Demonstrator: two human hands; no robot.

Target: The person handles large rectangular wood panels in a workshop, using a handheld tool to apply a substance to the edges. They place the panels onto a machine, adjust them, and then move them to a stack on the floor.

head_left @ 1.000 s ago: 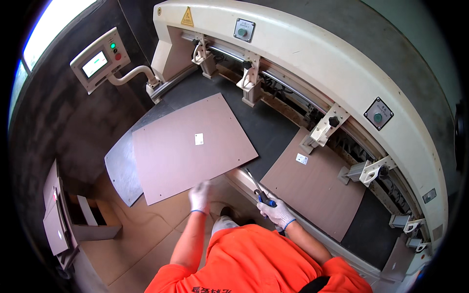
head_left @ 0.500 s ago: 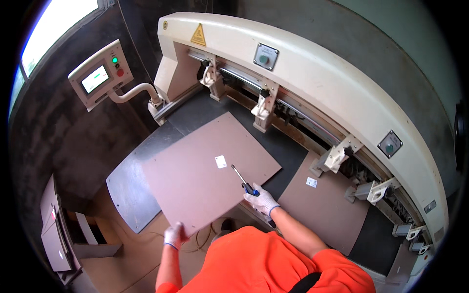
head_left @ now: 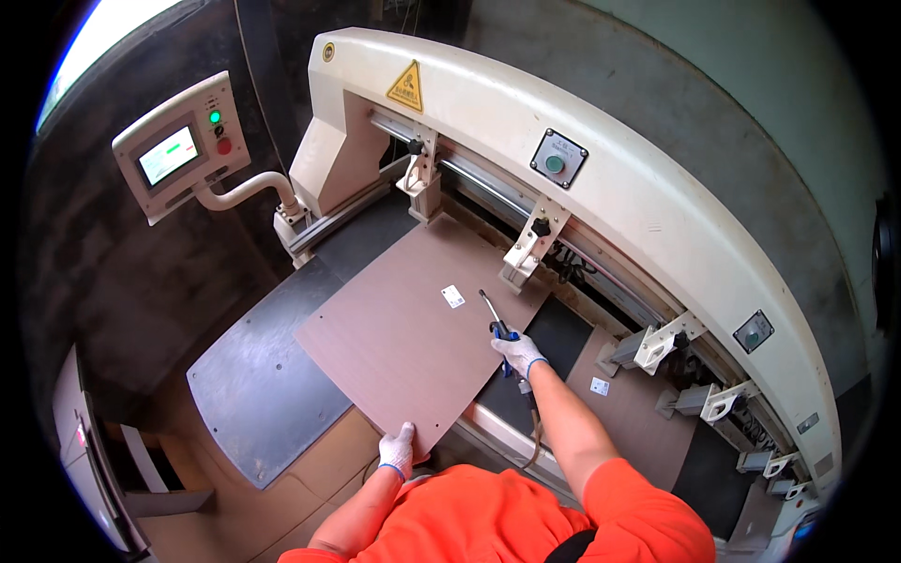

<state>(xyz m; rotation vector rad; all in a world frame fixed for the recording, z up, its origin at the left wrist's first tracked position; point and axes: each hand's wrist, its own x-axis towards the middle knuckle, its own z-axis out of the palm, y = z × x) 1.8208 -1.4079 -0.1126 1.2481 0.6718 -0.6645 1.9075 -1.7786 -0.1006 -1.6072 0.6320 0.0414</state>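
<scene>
A brown panel (head_left: 394,328) with a white label (head_left: 452,296) lies slantwise on the black machine bed, its far edge beneath the clamps. At its near corner, my gloved left hand (head_left: 397,450) grips the edge, thumb on top and the other fingers hidden underneath. In my gloved right hand (head_left: 518,354) is a black and blue air blow gun (head_left: 502,330), its thin metal nozzle pointing up over the panel close to the label. A hose (head_left: 535,422) trails down from the gun.
A cream machine beam (head_left: 488,103) arches across the back with clamps (head_left: 537,239) beneath it. A second brown panel (head_left: 648,413) lies right on the bed. A control screen box (head_left: 178,150) stands at left, above a grey side table (head_left: 267,375). Boxes and panels (head_left: 94,441) stand lower left.
The panel has moved away from me and to the right, its far edge now under the clamps. My left hand moved right with it; my right hand and the blow gun shifted slightly up and right.
</scene>
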